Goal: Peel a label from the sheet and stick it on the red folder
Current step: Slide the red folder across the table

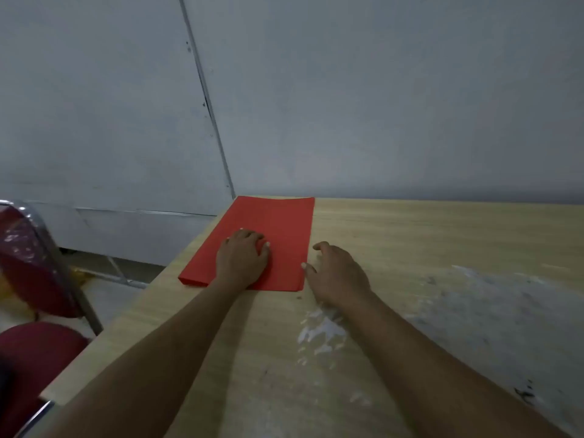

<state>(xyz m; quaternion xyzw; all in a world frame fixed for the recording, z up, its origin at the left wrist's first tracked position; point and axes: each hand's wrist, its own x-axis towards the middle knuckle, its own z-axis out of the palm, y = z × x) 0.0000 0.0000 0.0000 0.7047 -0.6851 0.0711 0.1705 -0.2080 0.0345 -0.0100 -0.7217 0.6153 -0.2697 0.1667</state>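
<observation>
The red folder (pixel 278 222) lies flat at the far left corner of the wooden table (pixel 426 241), its far edge against the wall. My left hand (pixel 243 257) rests palm down on the folder's near half, fingers slightly curled and spread. My right hand (pixel 338 273) hovers or rests on the table just right of the folder's near right corner, fingers loosely apart, thumb close to the folder's edge. Neither hand holds anything. No label sheet and no label show anywhere in view.
A grey wall (pixel 379 105) runs along the table's far edge. White scuffed patches (pixel 322 333) mark the tabletop near me and to the right. A dark red chair (pixel 34 267) with a metal frame stands left of the table, beyond its left edge.
</observation>
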